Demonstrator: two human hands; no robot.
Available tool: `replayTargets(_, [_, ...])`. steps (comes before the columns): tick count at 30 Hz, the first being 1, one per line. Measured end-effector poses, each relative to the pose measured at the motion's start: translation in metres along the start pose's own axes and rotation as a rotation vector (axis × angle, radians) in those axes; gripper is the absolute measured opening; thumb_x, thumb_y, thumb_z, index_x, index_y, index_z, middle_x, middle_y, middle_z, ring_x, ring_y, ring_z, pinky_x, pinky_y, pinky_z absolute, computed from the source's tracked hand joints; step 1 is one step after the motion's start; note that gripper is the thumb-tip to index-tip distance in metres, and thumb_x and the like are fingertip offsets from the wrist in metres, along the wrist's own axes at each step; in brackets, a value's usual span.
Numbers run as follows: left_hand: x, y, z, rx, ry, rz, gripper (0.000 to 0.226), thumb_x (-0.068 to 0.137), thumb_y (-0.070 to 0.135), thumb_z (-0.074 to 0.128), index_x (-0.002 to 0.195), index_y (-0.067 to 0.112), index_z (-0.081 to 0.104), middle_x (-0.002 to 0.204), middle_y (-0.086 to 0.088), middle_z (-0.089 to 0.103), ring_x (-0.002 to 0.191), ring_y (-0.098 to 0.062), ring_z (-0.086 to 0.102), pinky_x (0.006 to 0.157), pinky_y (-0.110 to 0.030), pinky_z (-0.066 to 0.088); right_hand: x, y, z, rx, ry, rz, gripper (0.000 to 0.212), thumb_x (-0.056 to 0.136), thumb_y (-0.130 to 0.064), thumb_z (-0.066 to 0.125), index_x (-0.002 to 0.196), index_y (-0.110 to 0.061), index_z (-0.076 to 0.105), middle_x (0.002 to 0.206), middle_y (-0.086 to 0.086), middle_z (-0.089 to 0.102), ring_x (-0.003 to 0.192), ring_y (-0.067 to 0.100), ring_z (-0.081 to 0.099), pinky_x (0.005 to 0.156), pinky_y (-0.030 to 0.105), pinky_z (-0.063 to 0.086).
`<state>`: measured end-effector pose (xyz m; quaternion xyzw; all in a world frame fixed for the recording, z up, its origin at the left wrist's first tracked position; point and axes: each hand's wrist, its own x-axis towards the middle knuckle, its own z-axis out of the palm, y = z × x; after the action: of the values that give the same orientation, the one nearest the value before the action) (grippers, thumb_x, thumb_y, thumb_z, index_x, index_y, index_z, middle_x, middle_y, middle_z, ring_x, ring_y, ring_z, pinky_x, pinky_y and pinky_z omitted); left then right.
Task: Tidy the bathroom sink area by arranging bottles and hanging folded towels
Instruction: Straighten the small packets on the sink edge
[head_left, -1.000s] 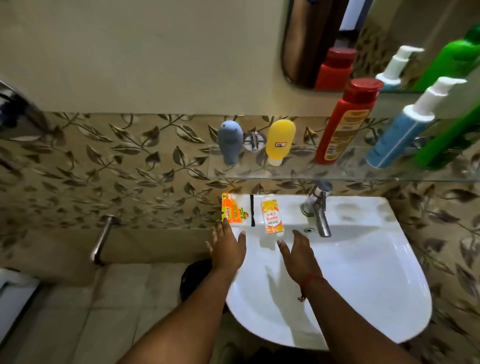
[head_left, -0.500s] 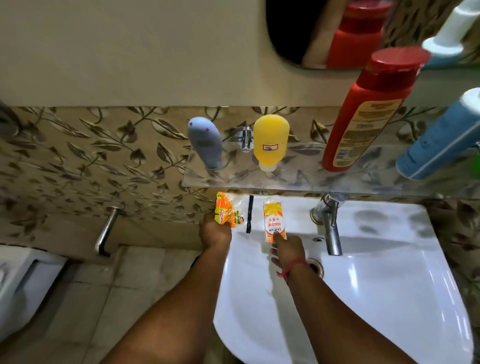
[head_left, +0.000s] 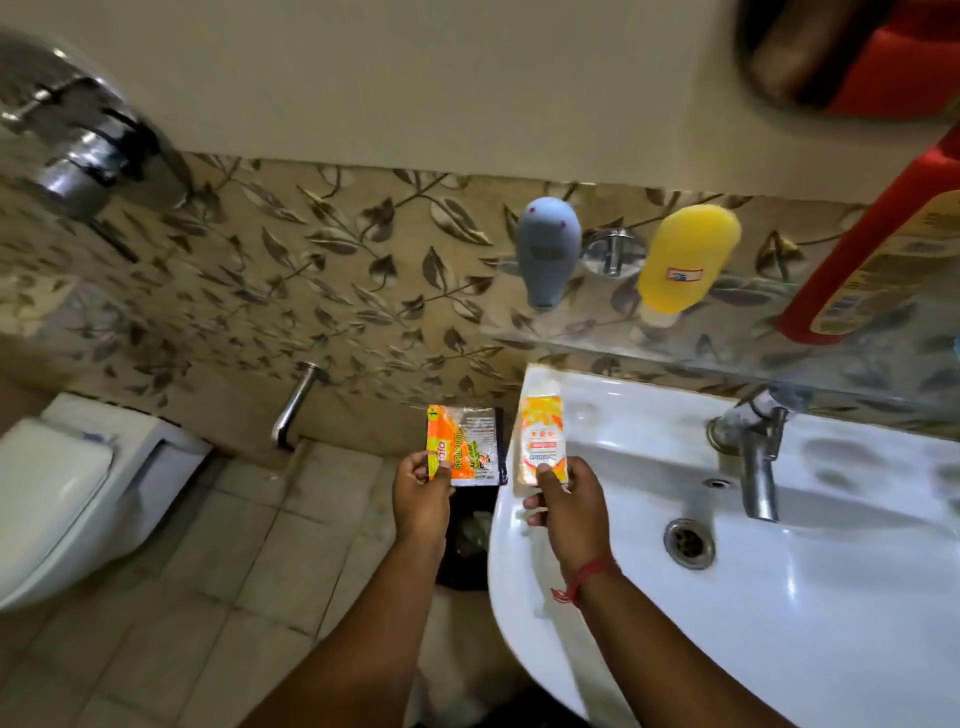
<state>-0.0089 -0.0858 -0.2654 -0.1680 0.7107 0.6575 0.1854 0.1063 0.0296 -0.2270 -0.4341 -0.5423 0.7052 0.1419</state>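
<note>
**A packet in each hand by the sink**

Your left hand (head_left: 422, 496) pinches an orange packet (head_left: 464, 446) just left of the sink (head_left: 779, 649). Your right hand (head_left: 569, 506) pinches a yellow packet (head_left: 540, 435) over the sink's back left corner. Above the sink, a grey bottle (head_left: 548, 249) and a yellow bottle (head_left: 685, 257) stand on the shelf (head_left: 753, 338).

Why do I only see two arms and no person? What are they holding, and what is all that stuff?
The camera sits on the person's head and looks down, so you see only their arms. This is a bathroom. The left hand pinches an orange scrub pad packet, out past the edge of the white sink, above the floor. The right hand holds a yellow-and-white packet over the sink's edge. The tap is beside it. Above, on a glass shelf, stand a grey bottle, a yellow bottle and a red bottle. A toilet is on the left.
</note>
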Motion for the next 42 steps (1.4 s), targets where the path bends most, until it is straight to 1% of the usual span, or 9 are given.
replayTargets(8, [0.053,-0.01,-0.125,0.054,0.015,-0.046,0.017,0.097,-0.004,0.057,0.109,0.007,0.054,0.097,-0.005,0.066,0.081,-0.015,0.065,0.059,-0.023,0.055,-0.023,0.054,0.124,-0.17,-0.169,0.086,0.006,0.097,-0.015,0.056,0.097,-0.01,0.058,0.085,0.014,0.071,0.061,0.021,0.066,0.057,0.032,0.057])
replayTargets(15, [0.118,-0.063,-0.202,0.205,-0.045,-0.168,0.02,0.096,-0.006,0.054,0.106,0.011,0.052,0.116,-0.016,0.063,0.101,-0.035,0.066,0.068,-0.034,0.057,-0.015,0.165,0.173,-0.182,-0.014,0.285,0.009,0.096,-0.001,0.052,0.094,-0.009,0.055,0.096,0.021,0.065,0.061,0.025,0.063,0.056,0.034,0.058])
replayTargets(18, [0.135,-0.098,-0.199,0.269,-0.068,-0.196,0.019,0.096,-0.007,0.054,0.105,0.01,0.053,0.111,-0.014,0.063,0.098,-0.034,0.067,0.067,-0.035,0.058,0.004,0.211,0.175,-0.179,0.062,0.354,0.022,0.095,0.002,0.051,0.084,-0.016,0.053,0.098,0.021,0.065,0.062,0.029,0.061,0.054,0.034,0.054])
replayTargets(24, [0.211,-0.221,-0.157,0.457,-0.15,-0.177,0.03,0.085,-0.001,0.062,0.084,0.028,0.054,0.098,-0.007,0.069,0.087,-0.032,0.071,0.076,-0.054,0.062,0.094,0.346,0.169,-0.221,0.159,0.493,0.011,0.094,0.0,0.054,0.088,-0.009,0.052,0.096,0.023,0.064,0.057,0.023,0.058,0.055,0.036,0.052])
replayTargets(29, [0.295,-0.359,-0.128,0.622,-0.235,-0.166,0.025,0.079,0.006,0.062,0.089,0.028,0.055,0.103,-0.011,0.071,0.09,-0.033,0.071,0.076,-0.051,0.062,0.178,0.466,0.159,-0.24,0.288,0.565,0.023,0.091,-0.002,0.055,0.113,-0.001,0.06,0.096,0.018,0.064,0.067,0.028,0.062,0.05,0.031,0.053])
replayTargets(32, [0.335,-0.414,-0.114,0.621,-0.286,-0.182,0.026,0.074,0.01,0.062,0.087,0.032,0.056,0.104,-0.012,0.07,0.091,-0.035,0.071,0.079,-0.053,0.061,0.212,0.522,0.155,-0.158,0.3,0.64,0.032,0.093,0.003,0.049,0.124,0.004,0.056,0.11,0.023,0.062,0.078,0.03,0.062,0.054,0.032,0.053])
replayTargets(36, [0.369,-0.456,-0.097,0.577,-0.329,-0.241,0.025,0.085,0.0,0.063,0.103,0.016,0.056,0.104,-0.013,0.064,0.088,-0.034,0.07,0.079,-0.054,0.061,0.251,0.566,0.157,-0.08,0.325,0.656,0.033,0.098,0.0,0.046,0.131,0.002,0.048,0.121,0.026,0.056,0.09,0.033,0.057,0.074,0.042,0.052])
replayTargets(39, [0.38,-0.466,-0.084,0.565,-0.39,-0.245,0.022,0.082,0.016,0.063,0.102,0.023,0.054,0.102,-0.011,0.065,0.102,-0.034,0.067,0.089,-0.055,0.058,0.261,0.579,0.162,-0.088,0.354,0.614,0.027,0.098,-0.007,0.052,0.124,-0.005,0.049,0.121,0.023,0.057,0.091,0.035,0.059,0.068,0.045,0.055])
replayTargets(42, [0.369,-0.447,-0.083,0.659,-0.431,-0.159,0.034,0.088,0.018,0.06,0.122,0.017,0.055,0.122,-0.014,0.064,0.113,-0.034,0.062,0.097,-0.049,0.054,0.252,0.572,0.167,-0.13,0.379,0.555,0.036,0.097,-0.008,0.051,0.132,-0.004,0.045,0.128,0.021,0.056,0.092,0.037,0.062,0.061,0.042,0.057])
